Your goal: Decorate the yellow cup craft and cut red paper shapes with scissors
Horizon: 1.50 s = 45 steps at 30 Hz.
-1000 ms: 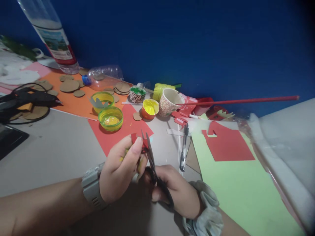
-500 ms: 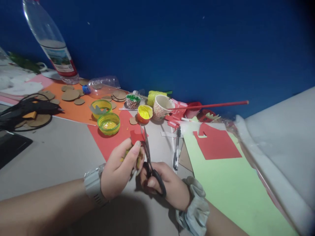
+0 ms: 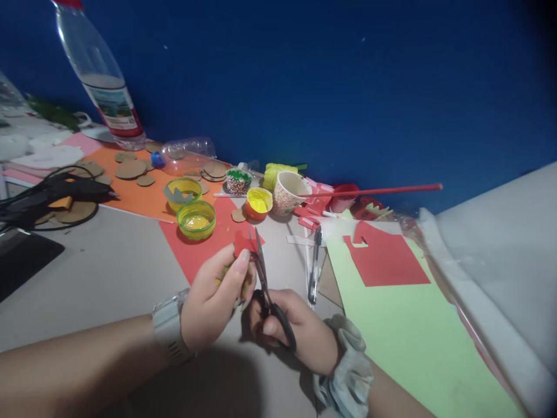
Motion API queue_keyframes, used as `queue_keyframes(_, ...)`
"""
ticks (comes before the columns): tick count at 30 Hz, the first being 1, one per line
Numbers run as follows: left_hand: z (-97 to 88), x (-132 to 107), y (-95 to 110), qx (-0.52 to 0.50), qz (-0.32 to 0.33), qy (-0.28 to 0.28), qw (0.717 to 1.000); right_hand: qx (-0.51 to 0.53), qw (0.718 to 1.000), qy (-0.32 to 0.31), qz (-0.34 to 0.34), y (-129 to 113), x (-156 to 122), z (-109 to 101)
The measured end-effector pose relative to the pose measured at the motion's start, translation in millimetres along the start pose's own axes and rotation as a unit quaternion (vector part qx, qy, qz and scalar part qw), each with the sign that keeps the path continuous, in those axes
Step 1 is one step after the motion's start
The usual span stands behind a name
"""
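"Scissors (image 3: 262,273) angle away over a cluttered bench (image 3: 117,278), their handles wrapped by the fingers of a right hand (image 3: 300,331). How is the left hand (image 3: 213,299) posed?"

"Thumb uppermost, fingers curled, it pinches a small red piece (image 3: 243,242) just left of the slightly parted blades. Whether steel touches red, one cannot tell. Something yellow-green, mostly hidden, shows within the same grip."

"And the arms?"

"The left forearm stretches in from the left edge, a pale watch (image 3: 169,330) at its wrist. The right slants in from the near right, wearing a grey-green scrunchie (image 3: 348,368). The hands meet near the middle, side by side."

"What lies to the right?"

"A pen (image 3: 314,273), then a notched red sheet (image 3: 394,261) on light green paper (image 3: 404,337)."
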State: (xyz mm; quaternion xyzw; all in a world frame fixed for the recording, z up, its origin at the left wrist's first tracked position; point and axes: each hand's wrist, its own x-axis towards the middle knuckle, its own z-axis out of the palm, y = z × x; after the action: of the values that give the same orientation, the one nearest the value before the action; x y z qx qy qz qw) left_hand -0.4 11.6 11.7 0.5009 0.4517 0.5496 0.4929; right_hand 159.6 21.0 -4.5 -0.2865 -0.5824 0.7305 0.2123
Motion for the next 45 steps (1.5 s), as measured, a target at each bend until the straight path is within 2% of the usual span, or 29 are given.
queue_keyframes(9, -2.0, -1.1, 0.4, 0.004, 0.008, -0.010, 1.000, -0.029, 1.000, -0.001, -0.009, -3.4, -0.4, -0.4)
queue_keyframes(23, -1.2, -2.4, -1.0, -0.003, -0.004, -0.018, 1.000, -0.012, 1.000, 0.002, 0.003, -2.0, -1.7, -0.3)
queue_keyframes(31, -1.8, -3.0, -4.3, -0.011, 0.001, -0.026, 1.000, -0.004, 1.000, 0.005, -0.013, -1.9, -2.1, -0.4)
queue_keyframes(45, -1.6, -2.4, -3.9, -0.016, -0.005, -0.023, 1.000, -0.032, 0.999, 0.004, -0.013, -3.3, -1.3, -1.5)
